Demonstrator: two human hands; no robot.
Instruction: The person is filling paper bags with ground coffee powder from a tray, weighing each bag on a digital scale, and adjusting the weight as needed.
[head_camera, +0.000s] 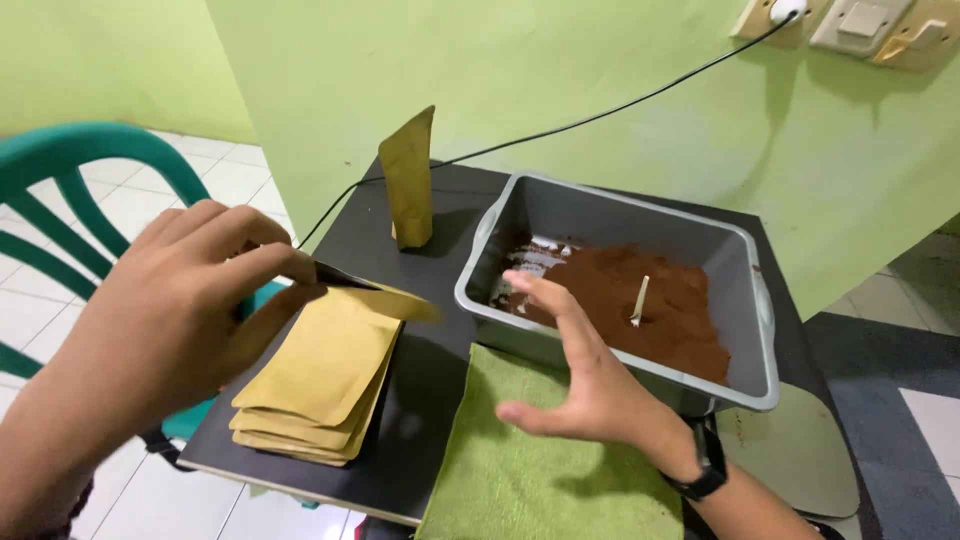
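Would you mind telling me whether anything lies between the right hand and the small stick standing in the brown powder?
Nothing visible does. The right hand hovers open over the near wall of the grey tub, fingers pointing at the stick; only bare brown powder lies between. The left hand pinches a yellow pouch off to the side.

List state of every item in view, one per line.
left hand: pinching the top pouch, lifting its edge
top pouch: partly raised off the stack
pouch stack: flat on the black table
standing pouch: upright, apart from the stack
right hand: open, empty, over the green cloth
grey tray: holds brown powder
white stick: stuck in the powder
cable: plugged into the wall socket
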